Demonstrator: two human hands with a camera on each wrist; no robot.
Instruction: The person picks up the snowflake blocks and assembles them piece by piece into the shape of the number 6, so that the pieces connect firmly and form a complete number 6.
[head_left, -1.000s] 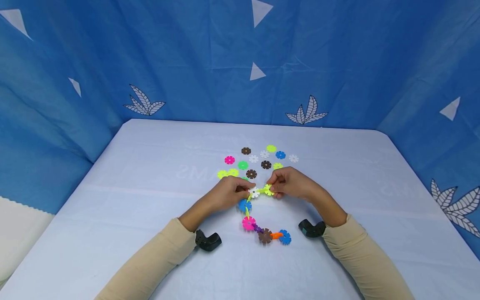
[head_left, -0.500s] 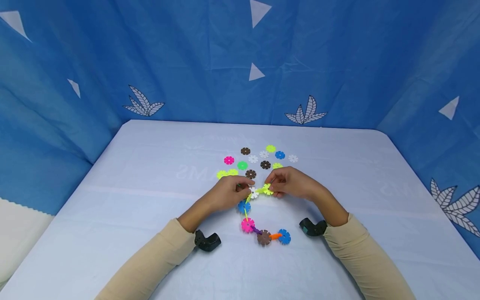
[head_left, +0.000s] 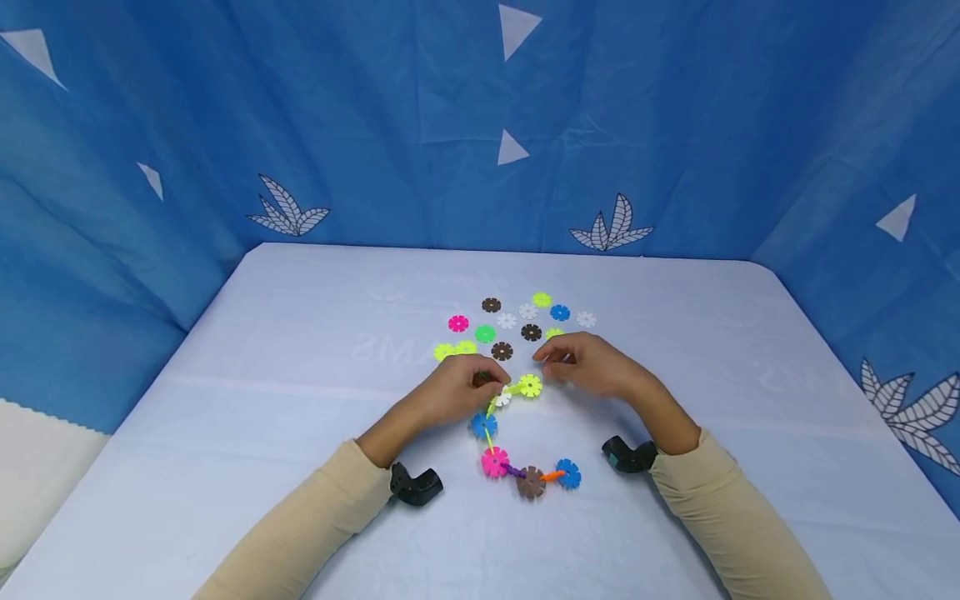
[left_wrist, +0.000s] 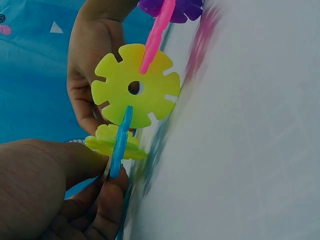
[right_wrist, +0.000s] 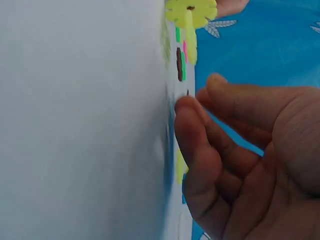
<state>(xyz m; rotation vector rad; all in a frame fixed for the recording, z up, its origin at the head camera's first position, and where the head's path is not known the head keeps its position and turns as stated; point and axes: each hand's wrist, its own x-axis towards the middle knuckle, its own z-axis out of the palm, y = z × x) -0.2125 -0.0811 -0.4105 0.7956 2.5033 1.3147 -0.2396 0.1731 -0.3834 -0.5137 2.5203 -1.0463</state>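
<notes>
A chain of interlocking notched plastic discs curves below my hands in the head view. My left hand pinches the white disc near the chain's upper end; in the left wrist view that disc is mostly hidden by thumb and fingers. A yellow disc forms the upper tip. From the white one the chain runs down through a blue disc, a pink disc and a brown disc to another blue disc. My right hand holds nothing, fingers loosely bent, just right of the yellow tip.
Loose discs lie flat beyond the hands, among them a pink disc, a green disc, a brown disc and a blue disc. A blue curtain hangs behind the white table.
My right hand has let go of the yellow disc at the chain's tip and moved slightly right. The left hand keeps its pinch while the chain has sunk a little toward me.
</notes>
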